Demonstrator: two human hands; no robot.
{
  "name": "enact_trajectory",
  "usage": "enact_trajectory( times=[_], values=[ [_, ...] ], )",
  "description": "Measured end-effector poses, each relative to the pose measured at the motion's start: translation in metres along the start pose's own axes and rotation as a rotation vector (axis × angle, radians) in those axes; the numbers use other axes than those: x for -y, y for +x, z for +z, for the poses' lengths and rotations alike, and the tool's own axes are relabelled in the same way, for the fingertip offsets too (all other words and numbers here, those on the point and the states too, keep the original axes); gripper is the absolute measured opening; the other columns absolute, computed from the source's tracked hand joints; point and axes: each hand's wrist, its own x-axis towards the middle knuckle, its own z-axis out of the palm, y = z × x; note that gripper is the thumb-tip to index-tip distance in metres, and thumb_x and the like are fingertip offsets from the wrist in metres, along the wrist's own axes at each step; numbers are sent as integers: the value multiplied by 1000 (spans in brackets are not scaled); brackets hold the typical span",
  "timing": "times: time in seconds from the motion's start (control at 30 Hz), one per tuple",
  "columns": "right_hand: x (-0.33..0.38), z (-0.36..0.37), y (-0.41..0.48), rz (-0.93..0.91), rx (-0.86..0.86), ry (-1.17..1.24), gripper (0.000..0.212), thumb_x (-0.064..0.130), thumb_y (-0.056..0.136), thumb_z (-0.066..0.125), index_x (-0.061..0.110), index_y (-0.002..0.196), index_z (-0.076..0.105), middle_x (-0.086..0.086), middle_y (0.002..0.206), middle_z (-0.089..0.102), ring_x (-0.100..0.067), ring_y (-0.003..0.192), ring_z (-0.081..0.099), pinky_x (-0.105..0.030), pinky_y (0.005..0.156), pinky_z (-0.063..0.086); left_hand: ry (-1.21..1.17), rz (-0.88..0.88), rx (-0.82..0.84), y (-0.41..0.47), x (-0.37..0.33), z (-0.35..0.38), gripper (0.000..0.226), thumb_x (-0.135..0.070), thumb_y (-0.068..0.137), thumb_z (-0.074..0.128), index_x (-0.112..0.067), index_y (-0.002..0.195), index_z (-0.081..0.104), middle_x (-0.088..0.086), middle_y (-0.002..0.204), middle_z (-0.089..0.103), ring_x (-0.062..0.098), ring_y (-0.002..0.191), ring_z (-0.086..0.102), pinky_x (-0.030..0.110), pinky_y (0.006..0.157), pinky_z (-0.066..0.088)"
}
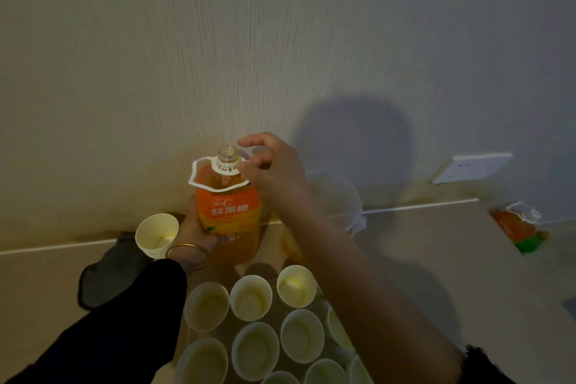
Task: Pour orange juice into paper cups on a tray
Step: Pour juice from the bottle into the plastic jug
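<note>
Black long sleeve (118, 321) down the left arm to the wrist, thin gold bangle (187, 250) at the wrist of the left hand (194, 229), right forearm (343, 265) uncovered, dark fuzzy-edged sleeve (489, 366) near the right elbow

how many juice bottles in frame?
2. One bottle is upright, uncapped, gripped by the left hand, just beyond the cups. The second bottle lies on its side at far right. The right arm may hide more.

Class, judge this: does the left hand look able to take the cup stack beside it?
Probably not yet: the stack stands right beside the left hand, unblocked, but that hand grips the bottle.
</note>
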Motion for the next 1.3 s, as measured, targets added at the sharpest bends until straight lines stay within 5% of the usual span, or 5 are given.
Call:
enact_trajectory(
  times=[0.2, 0.4, 0.73, 0.93, 1.3],
  values=[
    [-10, 2, -9, -68, 19, -131, 23, 13, 89, 61, 17, 112, 59, -2, 82, 64, -14, 81, 62, -27, 77, 53, 66, 5, -70, 4, 10, -2, 105, -42, 33, 92, -17, 125, 48, 10, 115, 59, 27, 106, 56, 47, 90, 49],
    [-25, -1, -18, 26, 84, -299, 35, 30, 94, 56, 19, 125, 48, -1, 112, 64, -15, 96, 62, -36, 85, 55, -154, -111, -30, -13, -3, -3, 95, 9, 53, 83, -18, 131, 35, 7, 118, 56, 29, 106, 54, 52, 91, 48],
    [-127, -99, -34, 255, -375, -515, 47, 36, 96, 50, -1, 125, 55, -20, 125, 57, -33, 119, 50, -39, 101, 36, -108, -329, -227, -71, -31, 3, 58, -13, 73, 75, -10, 124, 48, 14, 112, 58, 33, 105, 53, 44, 95, 43],
    [-164, -114, -44, 314, -175, -342, 59, 54, 95, 38, 16, 52, 52, -4, 58, 55, -24, 68, 58, -32, 58, 36, -303, -296, -214, -118, -43, 1, 31, -16, 89, 61, -8, 118, 54, 11, 111, 54, 25, 105, 48, 42, 96, 37],
    [-206, -110, -28, 438, -128, 24, 56, 73, 64, 52, 18, 65, 65, -3, 68, 65, -27, 75, 63, -53, 87, 50, -538, -463, -229, -109, -32, 1, 39, -33, 93, 53, -8, 124, 52, 14, 115, 59, 24, 104, 53, 38, 91, 40]
  ],
)
